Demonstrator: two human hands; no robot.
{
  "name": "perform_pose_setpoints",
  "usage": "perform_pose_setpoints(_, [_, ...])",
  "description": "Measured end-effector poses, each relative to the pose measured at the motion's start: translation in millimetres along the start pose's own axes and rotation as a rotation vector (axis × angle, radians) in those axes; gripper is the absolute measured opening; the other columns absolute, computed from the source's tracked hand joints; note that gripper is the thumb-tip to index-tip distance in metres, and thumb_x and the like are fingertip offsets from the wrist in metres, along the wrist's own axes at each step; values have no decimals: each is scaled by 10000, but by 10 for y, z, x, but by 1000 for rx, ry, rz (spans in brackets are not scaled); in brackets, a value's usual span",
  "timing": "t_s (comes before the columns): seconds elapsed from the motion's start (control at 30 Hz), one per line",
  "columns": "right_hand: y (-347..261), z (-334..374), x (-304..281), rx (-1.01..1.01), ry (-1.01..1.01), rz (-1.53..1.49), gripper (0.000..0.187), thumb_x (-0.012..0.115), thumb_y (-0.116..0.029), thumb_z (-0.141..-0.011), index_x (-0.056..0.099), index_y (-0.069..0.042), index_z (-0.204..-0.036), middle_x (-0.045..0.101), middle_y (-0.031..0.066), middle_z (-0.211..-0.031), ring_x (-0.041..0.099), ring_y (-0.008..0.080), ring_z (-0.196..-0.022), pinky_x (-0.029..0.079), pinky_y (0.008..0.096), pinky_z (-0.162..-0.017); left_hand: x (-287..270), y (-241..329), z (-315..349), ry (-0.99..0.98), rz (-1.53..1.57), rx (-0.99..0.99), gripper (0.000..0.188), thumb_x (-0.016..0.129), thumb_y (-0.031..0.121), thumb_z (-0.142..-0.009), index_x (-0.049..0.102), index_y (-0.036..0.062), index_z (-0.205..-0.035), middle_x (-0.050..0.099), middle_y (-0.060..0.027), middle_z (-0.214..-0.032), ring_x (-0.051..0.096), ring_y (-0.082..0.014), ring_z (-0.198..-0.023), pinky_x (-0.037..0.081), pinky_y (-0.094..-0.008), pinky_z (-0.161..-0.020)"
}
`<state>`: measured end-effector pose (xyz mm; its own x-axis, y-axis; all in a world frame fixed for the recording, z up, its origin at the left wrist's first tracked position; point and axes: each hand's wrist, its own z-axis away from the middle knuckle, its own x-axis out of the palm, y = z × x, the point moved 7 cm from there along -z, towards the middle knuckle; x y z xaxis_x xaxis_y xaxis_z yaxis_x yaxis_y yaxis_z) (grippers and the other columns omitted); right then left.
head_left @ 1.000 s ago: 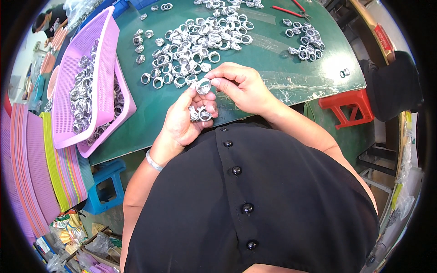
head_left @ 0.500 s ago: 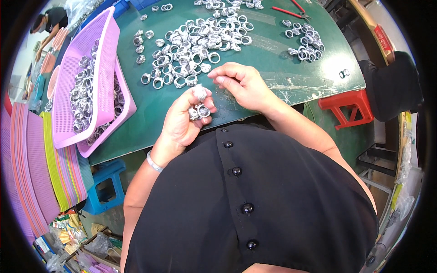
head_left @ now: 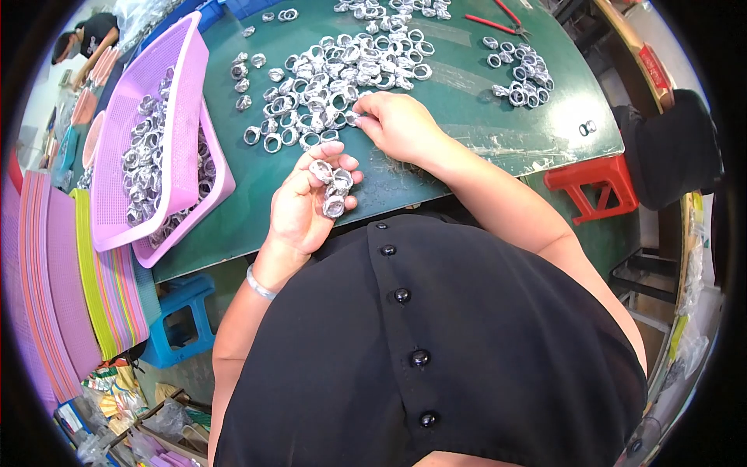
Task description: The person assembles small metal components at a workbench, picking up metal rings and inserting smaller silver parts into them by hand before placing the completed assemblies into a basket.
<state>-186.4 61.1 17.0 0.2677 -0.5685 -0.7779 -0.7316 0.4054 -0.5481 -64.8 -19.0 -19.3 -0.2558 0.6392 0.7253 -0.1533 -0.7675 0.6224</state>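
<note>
My left hand point(head_left: 302, 201) is turned palm up near the table's front edge, fingers curled round a few silver rings point(head_left: 341, 184). One of them sits at the fingertips and the others lie lower along the fingers. My right hand point(head_left: 398, 128) reaches to the near edge of a heap of chunky silver rings point(head_left: 342, 74), and its thumb and fingertips pinch a single ring point(head_left: 352, 118) there. The fingers partly cover that ring.
Pink mesh baskets point(head_left: 198, 58) of rings stand at the left of the green table point(head_left: 475, 144). Red-handled pliers point(head_left: 494, 23) and a smaller ring group point(head_left: 533, 74) lie at the right. Red point(head_left: 595, 183) and blue point(head_left: 180, 323) stools stand below. A person point(head_left: 97, 39) is at far left.
My right hand has moved left and forward onto a ring at the heap's edge. In my left hand, the rings have shifted and the fingers have opened a little.
</note>
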Motion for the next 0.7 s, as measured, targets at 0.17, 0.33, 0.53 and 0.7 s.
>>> perform_pose_setpoints(0.17, [110, 3, -7, 119, -78, -329, 134, 558, -106, -816, 588, -13, -907, 598, 53, -752, 543, 108, -655, 450, 250, -615, 46, 3, 12, -109, 177, -84, 356, 387, 59, -740, 474, 32, -1084, 552, -134, -989, 557, -261, -870, 482, -333, -611])
perform_pose_setpoints(0.33, [103, 127, 48, 361, -232, -889, 116, 578, -126, -826, 573, -47, -910, 578, -14, -749, 487, 43, -610, 399, 181, -561, -89, -2, -13, -14, 141, -54, 298, 393, 77, -734, 501, 34, -1008, 554, -137, -987, 556, -259, -863, 478, -328, -593])
perform_pose_setpoints(0.53, [40, 240, 74, 412, -306, -1182, 113, 593, -170, -837, 572, -69, -882, 556, -21, -705, 506, 46, -607, 396, 180, -547, -14, 47, -11, 62, 91, -51, 234, 407, 37, -727, 512, 20, -936, 567, -155, -967, 569, -284, -823, 470, -312, -547])
perform_pose_setpoints(0.7, [-38, 285, 50, 385, -321, -1196, 133, 600, -174, -834, 571, -60, -897, 552, -22, -702, 499, 45, -603, 397, 182, -552, -31, 71, 8, 179, -132, -7, 233, 409, 71, -714, 521, 9, -908, 577, -154, -943, 576, -274, -822, 475, -326, -547])
